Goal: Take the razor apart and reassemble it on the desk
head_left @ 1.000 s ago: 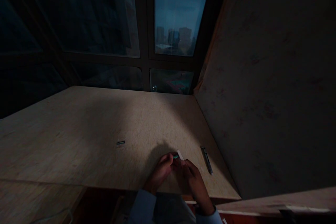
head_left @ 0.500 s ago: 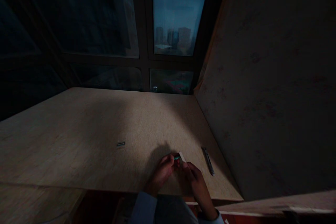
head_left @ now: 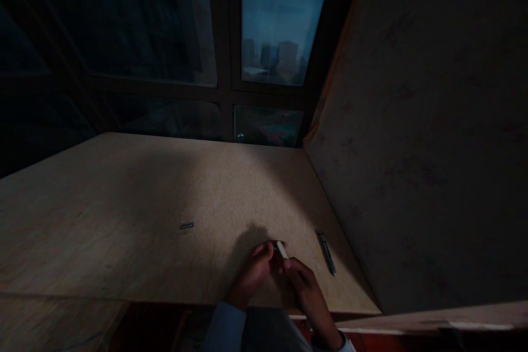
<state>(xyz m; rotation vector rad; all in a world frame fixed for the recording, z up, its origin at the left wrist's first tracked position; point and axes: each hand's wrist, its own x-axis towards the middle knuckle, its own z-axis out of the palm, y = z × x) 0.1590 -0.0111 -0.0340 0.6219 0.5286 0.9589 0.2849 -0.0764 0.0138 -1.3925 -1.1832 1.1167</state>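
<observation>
My left hand (head_left: 256,265) is closed on a small green object (head_left: 275,248), mostly hidden by the fingers and too small to name. My right hand (head_left: 304,284) pinches a short, white stick-like piece (head_left: 282,250), its rounded end pointing up and to the left. That end lies against or just over the green object; contact is hard to make out in the dim light. Both hands are close together above the front part of the table. To the right of them lies a slim dark pen-like tool (head_left: 327,256) with a short crosspiece at its far end.
A small dark bar-shaped piece (head_left: 187,226) lies on the pale table (head_left: 136,220), left of the hands. Along the right side stands a patterned wall (head_left: 412,148). Behind the table are dark-framed windows (head_left: 284,22). The table's front edge is close to my body.
The white piece has shifted slightly left and down, now covering more of the green object. My left hand has hardly moved. The view has turned a little.
</observation>
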